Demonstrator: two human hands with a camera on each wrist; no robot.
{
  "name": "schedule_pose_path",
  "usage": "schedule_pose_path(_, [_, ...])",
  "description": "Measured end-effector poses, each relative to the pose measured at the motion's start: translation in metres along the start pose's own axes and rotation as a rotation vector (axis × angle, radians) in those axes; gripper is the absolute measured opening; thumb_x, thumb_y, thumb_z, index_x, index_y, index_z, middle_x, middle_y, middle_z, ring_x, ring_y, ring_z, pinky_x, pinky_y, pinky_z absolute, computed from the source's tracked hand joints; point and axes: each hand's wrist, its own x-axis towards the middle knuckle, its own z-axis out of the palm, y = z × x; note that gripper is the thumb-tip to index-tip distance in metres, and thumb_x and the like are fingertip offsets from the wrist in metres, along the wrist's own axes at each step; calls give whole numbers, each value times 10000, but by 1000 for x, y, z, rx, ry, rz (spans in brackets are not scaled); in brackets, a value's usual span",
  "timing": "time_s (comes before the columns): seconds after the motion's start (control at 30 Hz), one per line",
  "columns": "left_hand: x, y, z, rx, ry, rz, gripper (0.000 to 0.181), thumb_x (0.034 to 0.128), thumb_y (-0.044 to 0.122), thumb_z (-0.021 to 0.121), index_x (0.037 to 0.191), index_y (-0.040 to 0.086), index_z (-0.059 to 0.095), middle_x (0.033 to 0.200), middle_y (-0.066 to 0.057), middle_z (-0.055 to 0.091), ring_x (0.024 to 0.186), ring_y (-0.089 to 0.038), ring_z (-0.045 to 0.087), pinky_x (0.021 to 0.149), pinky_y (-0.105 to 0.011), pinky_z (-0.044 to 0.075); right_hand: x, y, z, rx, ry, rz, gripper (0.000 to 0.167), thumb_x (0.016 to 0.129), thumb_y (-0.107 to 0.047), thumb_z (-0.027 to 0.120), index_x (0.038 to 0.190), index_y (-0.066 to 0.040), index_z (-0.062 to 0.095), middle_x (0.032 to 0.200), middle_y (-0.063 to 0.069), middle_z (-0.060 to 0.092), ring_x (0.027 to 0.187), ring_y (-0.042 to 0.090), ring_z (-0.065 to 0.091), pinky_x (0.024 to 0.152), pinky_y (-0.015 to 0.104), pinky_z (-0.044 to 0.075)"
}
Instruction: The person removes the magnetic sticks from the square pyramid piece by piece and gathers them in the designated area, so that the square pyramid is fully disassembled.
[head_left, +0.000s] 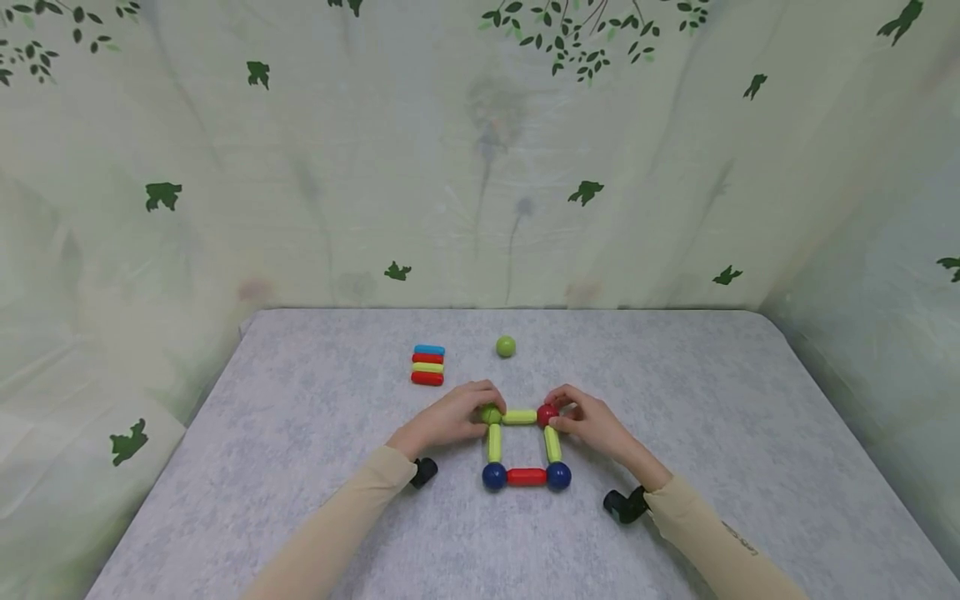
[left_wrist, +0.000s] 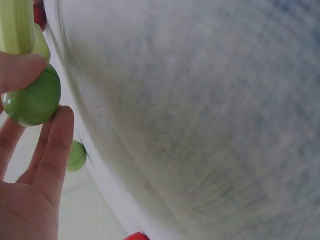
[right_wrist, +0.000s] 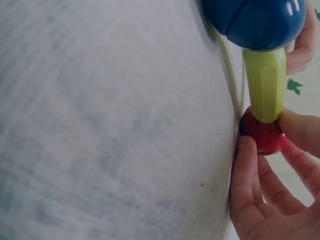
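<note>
A four-sided frame of rods and balls lies on the table. My left hand [head_left: 459, 414] pinches the green ball [left_wrist: 36, 97] at its far left corner between thumb and fingers. At the far right corner my right hand [head_left: 592, 423] grips the red ball [right_wrist: 262, 132] with thumb and fingertips. A yellow-green rod [head_left: 519, 417] joins these two balls. The left side is another such rod [head_left: 494, 443], the right side a third [right_wrist: 266, 85]. Two dark blue balls [head_left: 494, 477] form the near corners, with a red rod [head_left: 527, 477] between them.
Behind my left hand, several short rods [head_left: 427, 367] in blue, red and yellow lie in a stacked row. A loose green ball [head_left: 506, 347] sits farther back. The grey cloth-covered table [head_left: 675, 375] meets a leaf-patterned curtain [head_left: 420, 167] behind it.
</note>
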Motion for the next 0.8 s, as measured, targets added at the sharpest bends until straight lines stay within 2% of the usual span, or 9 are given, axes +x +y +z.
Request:
schedule_pose_path(0.13, [1,2,1,-6,-3,2,289,842,-29,640,1080,135,652,1081,56,564,961,-112,511,864,-270,458,-1,3,0,0,11,4,226,900,-121,668,1113,-145,598,1065,41,608,820,187,571,690,317,472])
schedule_pose_path(0.27, [1,3,2,-25,11,-24,270,843,-11,654,1066,140,626,1057,48,543,926,-120,509,823,-253,466,-2,6,0,4,16,0,217,905,-120,663,1109,-150,597,1075,46,610,809,183,570,683,314,470])
schedule_pose_path(0.43, [1,3,3,14,58,-42,241,833,49,702,1025,142,590,1009,52,494,872,-124,486,765,-248,461,-3,6,0,9,17,-8,216,905,-111,659,1108,-151,596,1090,57,613,804,183,571,680,317,470])
schedule_pose_path(0.57, [1,2,2,19,107,-46,257,822,27,702,1036,114,590,1002,41,476,873,-130,484,768,-262,465,-3,6,0,7,18,-9,222,906,-112,659,1115,-150,594,1098,58,611,812,181,574,685,315,473])
schedule_pose_path(0.8, [8,-3,0,-74,170,-121,305,858,-1,665,1140,79,580,1105,12,538,969,-150,523,862,-306,471,-3,6,0,10,12,-13,225,910,-121,656,1124,-148,592,1102,61,610,816,180,576,683,314,472])
